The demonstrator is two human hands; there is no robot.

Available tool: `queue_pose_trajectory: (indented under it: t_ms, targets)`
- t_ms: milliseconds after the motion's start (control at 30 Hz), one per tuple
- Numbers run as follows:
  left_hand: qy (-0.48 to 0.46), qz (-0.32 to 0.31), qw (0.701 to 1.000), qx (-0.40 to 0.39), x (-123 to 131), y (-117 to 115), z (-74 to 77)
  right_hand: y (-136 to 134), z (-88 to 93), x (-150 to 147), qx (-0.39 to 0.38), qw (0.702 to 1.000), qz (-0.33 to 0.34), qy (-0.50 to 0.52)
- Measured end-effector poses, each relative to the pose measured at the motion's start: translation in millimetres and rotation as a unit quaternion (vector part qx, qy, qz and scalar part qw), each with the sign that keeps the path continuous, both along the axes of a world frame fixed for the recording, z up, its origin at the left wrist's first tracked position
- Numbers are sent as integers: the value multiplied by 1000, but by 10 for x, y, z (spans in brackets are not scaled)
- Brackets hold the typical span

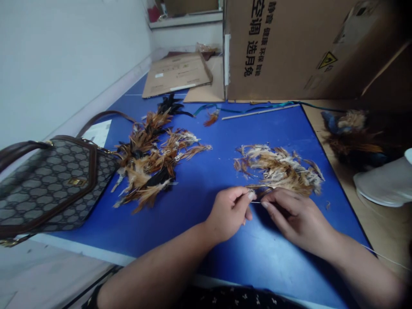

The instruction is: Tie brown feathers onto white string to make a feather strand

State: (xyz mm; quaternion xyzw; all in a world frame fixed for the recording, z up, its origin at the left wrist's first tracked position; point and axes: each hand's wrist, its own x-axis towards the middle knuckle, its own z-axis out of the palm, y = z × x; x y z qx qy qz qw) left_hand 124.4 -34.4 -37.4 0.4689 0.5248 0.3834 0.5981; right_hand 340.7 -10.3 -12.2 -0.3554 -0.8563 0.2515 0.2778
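My left hand (231,212) is closed, thumb against forefinger, pinching the end of a thin white thread (255,202). A slim brown feather (257,186) sticks out at its fingertips; how it is held is partly hidden. Just to the right, my right hand (296,214) is closed on the same thread, which spans the short gap between both hands. Directly behind them lies a loose pile of tan, brown and whitish feathers (277,167) on the blue table mat (206,189).
A bigger heap of brown and black feathers (148,159) lies at left beside a patterned handbag (58,184). A large cardboard box (289,51) and flat cardboard (177,73) stand behind. At right are a white thread cone (386,182) and dark feathers (354,137). A thin stick (260,112) lies at the back.
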Motion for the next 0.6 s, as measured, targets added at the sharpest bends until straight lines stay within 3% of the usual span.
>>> queue_pose_trajectory:
  t_ms: [267,400,600]
  targets:
    - [29,-26,998,44,20,-49,39,-50,-76,-49,65,997,-2,-39]
    - [42,-52,994,86,-23,-21,62,-30,-4,5,71,996,17,-47]
    - [13,-127,991,51,-71,-10,62,23,171,186,28,996,66,-51]
